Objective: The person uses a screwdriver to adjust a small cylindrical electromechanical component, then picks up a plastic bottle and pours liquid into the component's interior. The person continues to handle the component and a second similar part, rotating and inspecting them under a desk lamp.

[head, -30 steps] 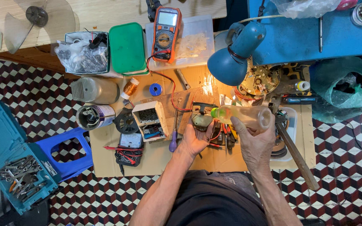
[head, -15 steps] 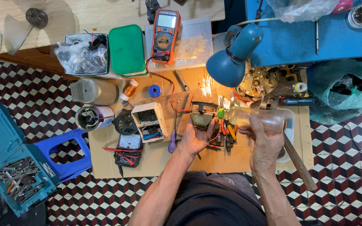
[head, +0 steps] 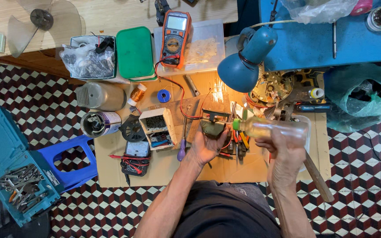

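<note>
My left hand (head: 206, 145) grips a small greenish motor part (head: 212, 125) with a dark bracket on top, held over the cardboard sheet (head: 164, 167). My right hand (head: 285, 152) holds a clear plastic squeeze bottle (head: 272, 128) lying on its side, its green cap (head: 235, 124) pointing left and almost touching the motor part. Several pliers and screwdrivers with coloured handles (head: 241, 143) lie under and between the hands.
A blue desk lamp (head: 245, 61) hangs just beyond the hands. An orange multimeter (head: 175, 39), green box (head: 134, 53), white casing (head: 157, 128), metal can (head: 99, 123) and a second meter (head: 135, 158) lie left. A blue toolbox (head: 10, 165) and stool (head: 67, 165) stand on the tiled floor.
My right hand has swung the bottle leftward and lowered it, bringing its green cap up to the motor part. My left hand has stayed in place.
</note>
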